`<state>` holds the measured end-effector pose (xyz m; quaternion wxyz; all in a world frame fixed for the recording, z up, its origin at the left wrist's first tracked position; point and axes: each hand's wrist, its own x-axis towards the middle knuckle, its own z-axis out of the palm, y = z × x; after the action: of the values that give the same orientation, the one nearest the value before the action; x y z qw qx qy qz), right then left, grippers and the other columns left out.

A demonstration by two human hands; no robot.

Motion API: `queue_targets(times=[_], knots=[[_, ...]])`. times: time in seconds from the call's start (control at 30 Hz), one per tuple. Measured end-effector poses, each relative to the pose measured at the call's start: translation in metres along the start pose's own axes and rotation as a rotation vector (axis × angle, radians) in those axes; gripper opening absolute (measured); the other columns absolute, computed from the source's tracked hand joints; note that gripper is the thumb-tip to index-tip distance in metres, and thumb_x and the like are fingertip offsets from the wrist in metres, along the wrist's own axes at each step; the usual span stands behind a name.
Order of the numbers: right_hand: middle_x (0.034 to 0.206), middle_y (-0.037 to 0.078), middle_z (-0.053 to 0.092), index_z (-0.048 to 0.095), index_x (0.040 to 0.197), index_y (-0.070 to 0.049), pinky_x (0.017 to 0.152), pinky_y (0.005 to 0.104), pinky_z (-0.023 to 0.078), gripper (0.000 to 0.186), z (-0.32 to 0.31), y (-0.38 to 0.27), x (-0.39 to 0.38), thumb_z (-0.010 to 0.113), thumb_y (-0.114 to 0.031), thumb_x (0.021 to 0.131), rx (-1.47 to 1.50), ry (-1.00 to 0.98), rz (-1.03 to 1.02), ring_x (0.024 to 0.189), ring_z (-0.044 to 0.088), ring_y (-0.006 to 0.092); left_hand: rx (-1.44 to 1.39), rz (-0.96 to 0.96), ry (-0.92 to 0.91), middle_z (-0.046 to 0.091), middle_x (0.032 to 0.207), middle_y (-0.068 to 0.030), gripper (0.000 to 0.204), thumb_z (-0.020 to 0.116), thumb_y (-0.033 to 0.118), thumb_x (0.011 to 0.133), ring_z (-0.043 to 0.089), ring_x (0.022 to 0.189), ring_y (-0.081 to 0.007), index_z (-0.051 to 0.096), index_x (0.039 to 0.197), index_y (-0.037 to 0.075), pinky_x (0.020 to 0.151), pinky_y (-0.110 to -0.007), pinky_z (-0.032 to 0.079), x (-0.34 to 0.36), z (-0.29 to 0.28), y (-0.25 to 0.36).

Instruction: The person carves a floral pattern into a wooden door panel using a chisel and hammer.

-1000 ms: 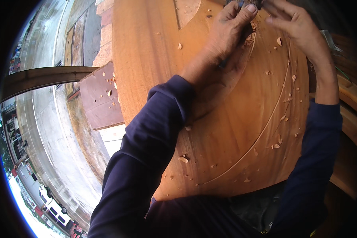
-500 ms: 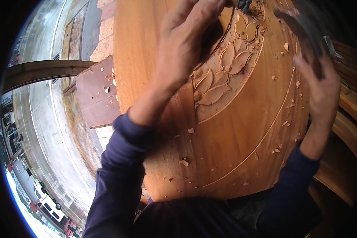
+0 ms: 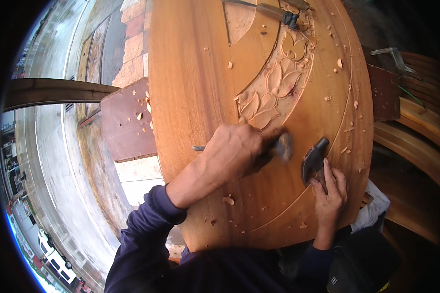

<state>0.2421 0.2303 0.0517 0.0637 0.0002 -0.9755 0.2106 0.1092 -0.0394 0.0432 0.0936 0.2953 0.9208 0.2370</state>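
Observation:
Beneath both hands lies a broad wooden panel [image 3: 190, 88] carved with leaves and petals [image 3: 278, 80]. My left hand [image 3: 234, 149] is closed round what looks like a carving chisel [image 3: 198, 148]. Its metal end sticks out on the left side of the fist, and a blurred butt shows on the right. My right hand [image 3: 330, 193] holds a hammer [image 3: 314, 161] close to its dark curved head, fingers bent against it, just above or on the panel. The handle is mostly hidden by that hand.
More tools, one with a dark wrapped part [image 3: 291, 20], lie across the carving's far end. Wood chips [image 3: 228, 200] are scattered over the panel. A brown board [image 3: 127, 122] juts out at left, a metal clamp-like piece [image 3: 396, 61] stands at right, near curved wooden slats [image 3: 410, 151].
My left hand has come down from the carving's far part toward me, now with the chisel visible. My right hand has moved inward and lower, bringing the hammer over the panel.

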Motion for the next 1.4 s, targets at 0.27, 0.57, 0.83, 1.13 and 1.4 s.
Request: queue_targets(times=[0.27, 0.57, 0.83, 1.13, 1.4], knots=[[0.113, 0.014, 0.063, 0.069, 0.136, -0.009, 0.090, 0.0468, 0.050, 0.048, 0.014, -0.015, -0.009, 0.076, -0.016, 0.089, -0.067, 0.129, -0.017, 0.100, 0.061, 0.0353, 0.130, 0.218, -0.037, 0.069, 0.072, -0.0154, 0.056, 0.065, 0.027, 0.093, 0.073, 0.070, -0.0296, 0.050, 0.142, 0.003, 0.056, -0.041, 0.055, 0.016, 0.004, -0.004], [0.114, 0.015, 0.064, 0.070, 0.128, -0.007, 0.092, 0.0486, 0.049, 0.042, 0.046, -0.016, -0.016, 0.076, -0.024, 0.090, -0.240, 0.442, 0.058, 0.104, 0.062, 0.0383, 0.269, 0.306, -0.047, 0.070, 0.073, -0.0113, 0.041, 0.065, 0.029, 0.093, 0.072, 0.068, -0.0284, 0.062, 0.126, 0.005, 0.056, -0.041, 0.055, 0.035, 0.004, -0.021], [0.112, 0.016, 0.064, 0.064, 0.113, -0.001, 0.092, 0.0470, 0.048, 0.030, 0.048, -0.030, -0.023, 0.075, -0.020, 0.091, -0.184, 0.458, 0.217, 0.104, 0.062, 0.0395, -0.126, 0.746, -0.168, 0.067, 0.102, -0.0088, 0.051, 0.078, 0.027, 0.079, 0.071, 0.089, -0.0282, 0.063, 0.126, 0.012, 0.070, -0.040, 0.058, -0.041, -0.017, 0.004], [0.107, 0.017, 0.068, 0.062, 0.112, 0.000, 0.085, 0.0398, 0.054, 0.024, 0.059, -0.049, -0.040, 0.072, -0.017, 0.097, -0.058, 0.808, 0.351, 0.099, 0.070, 0.0363, -0.074, 1.124, -0.258, 0.068, 0.110, -0.0082, 0.059, 0.079, 0.025, 0.066, 0.069, 0.102, -0.0287, 0.068, 0.122, 0.014, 0.077, -0.041, 0.059, 0.017, -0.002, -0.001], [0.086, 0.008, 0.064, 0.064, 0.109, -0.002, 0.066, 0.0305, 0.050, 0.020, 0.083, -0.132, -0.097, 0.070, -0.001, 0.090, 0.252, 0.659, 0.600, 0.072, 0.062, 0.0131, 0.099, 1.206, -0.329, 0.068, 0.067, -0.0055, 0.062, 0.076, 0.037, 0.061, 0.070, 0.063, -0.0265, 0.072, 0.122, 0.024, 0.057, -0.041, 0.055, 0.082, 0.018, -0.029]])
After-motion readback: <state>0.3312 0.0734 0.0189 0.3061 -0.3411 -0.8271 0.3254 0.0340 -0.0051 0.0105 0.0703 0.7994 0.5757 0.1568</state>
